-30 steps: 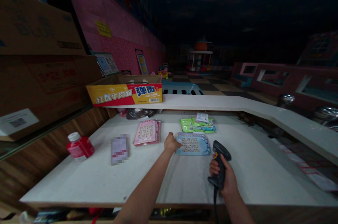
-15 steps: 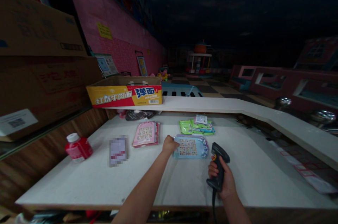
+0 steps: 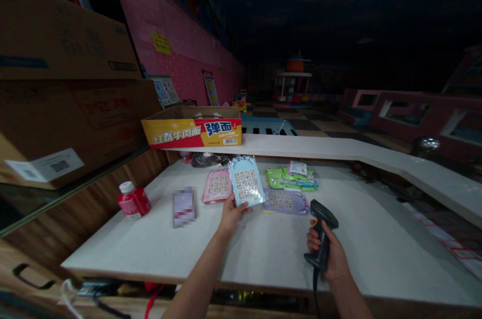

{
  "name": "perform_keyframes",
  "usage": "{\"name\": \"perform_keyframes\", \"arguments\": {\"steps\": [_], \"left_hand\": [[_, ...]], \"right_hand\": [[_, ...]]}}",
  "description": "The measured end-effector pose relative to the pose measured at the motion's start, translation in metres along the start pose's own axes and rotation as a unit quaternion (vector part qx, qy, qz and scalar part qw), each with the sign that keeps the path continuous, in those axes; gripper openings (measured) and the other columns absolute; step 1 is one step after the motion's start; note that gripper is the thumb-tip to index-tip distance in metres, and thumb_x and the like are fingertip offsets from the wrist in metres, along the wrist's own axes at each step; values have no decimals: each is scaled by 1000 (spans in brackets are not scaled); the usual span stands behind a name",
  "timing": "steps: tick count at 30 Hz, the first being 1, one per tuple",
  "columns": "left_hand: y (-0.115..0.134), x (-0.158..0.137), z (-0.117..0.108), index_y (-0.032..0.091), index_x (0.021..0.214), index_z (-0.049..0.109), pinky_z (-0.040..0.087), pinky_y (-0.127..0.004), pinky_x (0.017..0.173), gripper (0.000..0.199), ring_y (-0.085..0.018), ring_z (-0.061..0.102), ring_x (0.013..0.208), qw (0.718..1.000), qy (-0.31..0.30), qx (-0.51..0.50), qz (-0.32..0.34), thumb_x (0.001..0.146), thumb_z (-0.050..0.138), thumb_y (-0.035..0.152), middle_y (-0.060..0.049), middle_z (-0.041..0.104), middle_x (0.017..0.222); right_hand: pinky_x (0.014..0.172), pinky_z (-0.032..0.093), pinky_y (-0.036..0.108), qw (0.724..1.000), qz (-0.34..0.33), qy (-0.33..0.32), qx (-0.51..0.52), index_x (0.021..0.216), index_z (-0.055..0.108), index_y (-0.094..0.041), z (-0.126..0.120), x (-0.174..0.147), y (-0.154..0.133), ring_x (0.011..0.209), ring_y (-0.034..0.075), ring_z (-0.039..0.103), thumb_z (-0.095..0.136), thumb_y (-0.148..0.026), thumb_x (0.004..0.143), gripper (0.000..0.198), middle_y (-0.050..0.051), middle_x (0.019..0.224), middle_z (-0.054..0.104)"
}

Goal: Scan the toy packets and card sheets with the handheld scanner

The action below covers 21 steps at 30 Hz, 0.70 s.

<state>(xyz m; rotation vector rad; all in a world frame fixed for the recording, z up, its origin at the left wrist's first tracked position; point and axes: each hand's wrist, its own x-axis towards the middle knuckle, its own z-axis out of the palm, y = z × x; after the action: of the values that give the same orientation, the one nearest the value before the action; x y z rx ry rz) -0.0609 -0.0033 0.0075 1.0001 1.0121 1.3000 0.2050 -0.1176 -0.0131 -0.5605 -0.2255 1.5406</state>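
My left hand (image 3: 234, 213) pinches the lower edge of a light blue sticker pack (image 3: 247, 183), tilted up above the white desk. Behind its left side lies a stack of pink sticker packs (image 3: 217, 184). A purple sticker pack (image 3: 284, 200) rests flat to the right, with a yellow edge showing beneath it. My right hand (image 3: 327, 249) is wrapped round the handle of a black barcode scanner (image 3: 323, 233), its cable hanging over the desk's front edge. Green packets (image 3: 289, 178) lie behind the purple pack, topped by a small white packet (image 3: 297, 168).
A red bottle with a white cap (image 3: 133, 200) and a blurred-out item (image 3: 184, 207) sit on the desk (image 3: 271, 249) at left. An open noodle carton (image 3: 196, 132) stands on the raised ledge (image 3: 301, 144). Big cardboard boxes (image 3: 75, 123) are stacked at far left.
My left hand has lifted the light blue pack and moved it left, turning it upright. The purple pack beneath is now uncovered. The scanner stays in my right hand; the view has shifted.
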Motion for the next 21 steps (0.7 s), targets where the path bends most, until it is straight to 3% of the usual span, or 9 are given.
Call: {"name": "perform_keyframes", "arguments": {"steps": [4,8,11,14,21], "left_hand": [[-16,-1,-4,15,106,56,58,-32,67,63,-26,65,96,994,53,34,91,58,76,50,-13,67,111],[-25,3,-6,15,102,56,57,-31,62,55,-24,66,88,989,68,20,128,61,75,47,-11,67,103],[-28,3,-7,14,100,56,57,-32,62,50,-23,65,85,987,81,9,136,63,74,44,-11,67,102],[-29,2,-8,15,101,56,56,-32,63,47,-23,65,85,985,96,6,142,66,73,41,-11,66,104],[-31,2,-7,14,97,57,57,-31,64,33,-20,64,84,983,117,48,135,69,67,28,-9,66,98]], "right_hand": [[34,32,16,982,-11,20,-188,89,56,-18,22,-4,16,38,7,43,77,-45,69,40,-6,53,52],[32,33,18,930,-2,17,-367,94,55,-20,54,-12,39,36,9,45,74,-56,66,50,-7,51,54],[30,35,20,885,0,-3,-465,88,54,-20,71,-17,54,34,10,44,71,-63,64,52,-7,48,53],[30,34,21,859,-3,-3,-513,79,52,-20,79,-19,63,32,10,41,67,-68,62,53,-7,43,49],[30,34,23,849,-24,-10,-527,73,52,-20,79,-21,66,31,11,41,65,-67,64,50,-6,41,47]]}}
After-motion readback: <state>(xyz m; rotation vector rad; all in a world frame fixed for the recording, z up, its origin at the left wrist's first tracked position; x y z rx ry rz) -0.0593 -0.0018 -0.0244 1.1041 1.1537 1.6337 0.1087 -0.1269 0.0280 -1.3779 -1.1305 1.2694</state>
